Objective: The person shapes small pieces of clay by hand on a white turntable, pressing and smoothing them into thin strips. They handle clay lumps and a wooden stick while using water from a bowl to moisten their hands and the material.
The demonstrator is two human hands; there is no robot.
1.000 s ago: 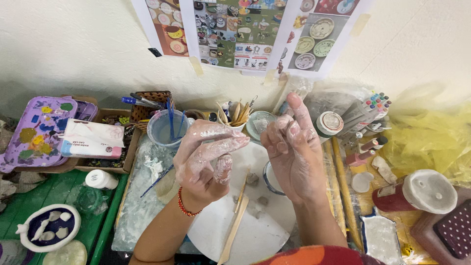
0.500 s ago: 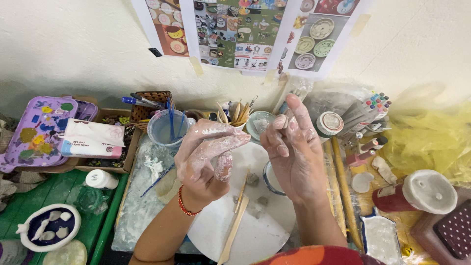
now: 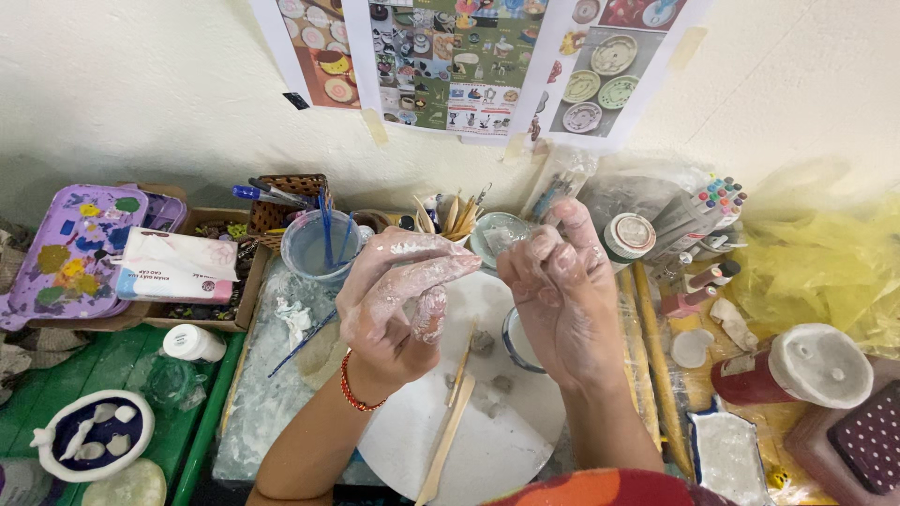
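Above the white round board [image 3: 487,440], the clay-smeared left hand [image 3: 398,300] curls loosely, holding nothing; the right hand [image 3: 562,290] pinches something small, too hidden to tell. 2 wooden sticks [image 3: 450,422] lie just below them.

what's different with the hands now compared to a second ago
Very little. The left hand and right hand, both smeared with clay, stay raised over the white round board, fingers only slightly shifted. Nothing was picked up or let go. The wooden stick and water cup lie as before.
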